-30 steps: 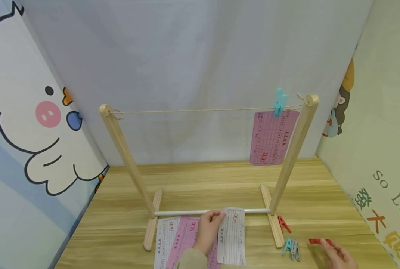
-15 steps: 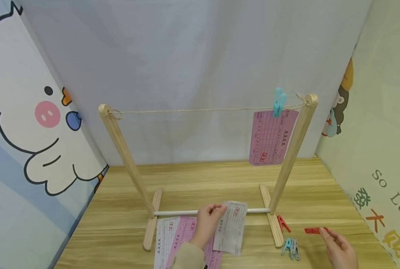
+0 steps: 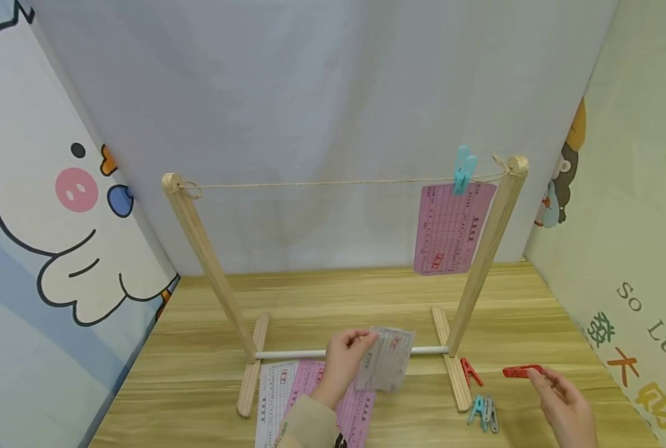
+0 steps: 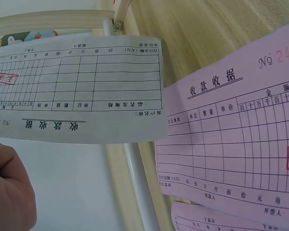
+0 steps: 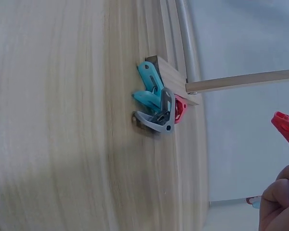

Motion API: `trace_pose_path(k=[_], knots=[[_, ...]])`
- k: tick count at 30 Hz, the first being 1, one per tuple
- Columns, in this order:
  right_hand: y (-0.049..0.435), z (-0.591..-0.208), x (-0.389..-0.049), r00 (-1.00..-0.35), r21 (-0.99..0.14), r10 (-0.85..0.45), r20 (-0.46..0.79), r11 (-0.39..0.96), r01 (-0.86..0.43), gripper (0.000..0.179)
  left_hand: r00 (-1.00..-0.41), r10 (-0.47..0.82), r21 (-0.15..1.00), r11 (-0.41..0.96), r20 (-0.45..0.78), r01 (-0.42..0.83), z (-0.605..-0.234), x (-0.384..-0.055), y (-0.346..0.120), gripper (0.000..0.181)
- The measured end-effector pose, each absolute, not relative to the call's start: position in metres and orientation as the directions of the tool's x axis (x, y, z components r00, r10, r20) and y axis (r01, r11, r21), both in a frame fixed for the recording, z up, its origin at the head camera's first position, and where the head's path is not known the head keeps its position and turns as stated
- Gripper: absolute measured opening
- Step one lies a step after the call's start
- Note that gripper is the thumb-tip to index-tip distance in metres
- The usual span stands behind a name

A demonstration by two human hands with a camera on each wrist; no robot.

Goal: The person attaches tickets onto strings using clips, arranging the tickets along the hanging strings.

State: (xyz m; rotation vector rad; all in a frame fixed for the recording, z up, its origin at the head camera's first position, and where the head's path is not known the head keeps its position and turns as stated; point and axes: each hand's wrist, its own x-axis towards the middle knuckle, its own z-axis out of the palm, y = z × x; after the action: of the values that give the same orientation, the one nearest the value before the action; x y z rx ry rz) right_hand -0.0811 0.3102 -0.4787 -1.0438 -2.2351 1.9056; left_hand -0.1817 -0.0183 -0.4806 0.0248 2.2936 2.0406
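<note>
My left hand (image 3: 345, 364) pinches a white receipt slip (image 3: 387, 361) by its upper left corner, holding it up in front of the rack's white crossbar. In the left wrist view the slip's printed grid (image 4: 77, 86) faces the camera. Off to the right, my right hand (image 3: 566, 404) grips a red clothespin (image 3: 520, 371) between thumb and fingers, raised over the table. The right wrist view catches only part of that clothespin (image 5: 288, 127) at its edge. A pink slip (image 3: 456, 229) hangs from the string (image 3: 310, 184) by a light blue clothespin (image 3: 464, 170), near the right post.
A white slip (image 3: 273, 398) and pink slips (image 3: 357, 414) lie below the left hand. Another red clothespin (image 3: 470, 372), a blue one (image 3: 477, 409) and a grey one (image 3: 492, 415) lie by the rack's right foot (image 3: 454, 379). Wooden posts (image 3: 212, 264) hold the string.
My left hand has lifted the white slip off the pile, and the slip now tilts away. My right hand has raised the red clothespin and shifted slightly left.
</note>
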Motion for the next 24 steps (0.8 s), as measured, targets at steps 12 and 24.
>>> trace_pose_path(k=[12, 24], knots=[[0.309, -0.461, -0.086, -0.846, -0.886, 0.470, -0.253, 0.239, 0.398, 0.073, -0.996, 0.089, 0.994, 0.105, -0.023, -0.013, -0.462, -0.182, -0.020, 0.030], [0.306, -0.440, -0.089, -0.917, -0.879, 0.373, -0.140, 0.379, 0.288, 0.068, -0.993, 0.118, 0.998, 0.052, 0.011, 0.017, -0.438, -0.185, -0.022, 0.029]])
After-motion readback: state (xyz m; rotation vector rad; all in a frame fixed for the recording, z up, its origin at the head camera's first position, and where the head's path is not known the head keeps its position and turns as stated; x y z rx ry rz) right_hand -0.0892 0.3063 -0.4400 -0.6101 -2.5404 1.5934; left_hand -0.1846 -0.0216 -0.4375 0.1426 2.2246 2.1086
